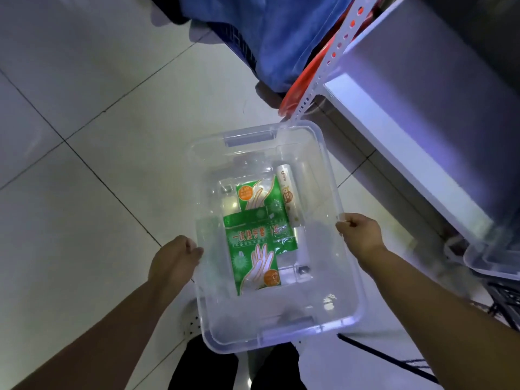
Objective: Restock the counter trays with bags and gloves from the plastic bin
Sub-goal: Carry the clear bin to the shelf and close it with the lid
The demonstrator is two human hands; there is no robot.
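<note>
- Pale floor tiles (84, 136) fill the room's left side, and a blue cloth (281, 38) hangs at 12 o'clock.
- At 9 o'clock of the bin, the left hand (174, 257) has its fingers curled onto the side rim. The forearm reaches straight out from the body.
- Between the hands is the clear plastic bin (281, 342), seemingly held off the floor, with its long axis running 12 to 6.
- On the bin's bottom a green glove packet (250, 254) lies lengthwise. A second glove packet (259, 198) overlaps it toward 12.
- Just beside them, toward 2 o'clock, lies a roll of bags (289, 198), also lengthwise.
- At 3 o'clock of the bin, the right hand (360, 235) has its fingers closed tight over the rim, knuckles up.
- Farther toward 3 o'clock, under a white counter unit (408, 136), part of a clear tray (489, 266) shows.
- My guess is the bin must swing toward 3 o'clock, so the right hand is the nearer one for unloading. Both hands are full for now.
</note>
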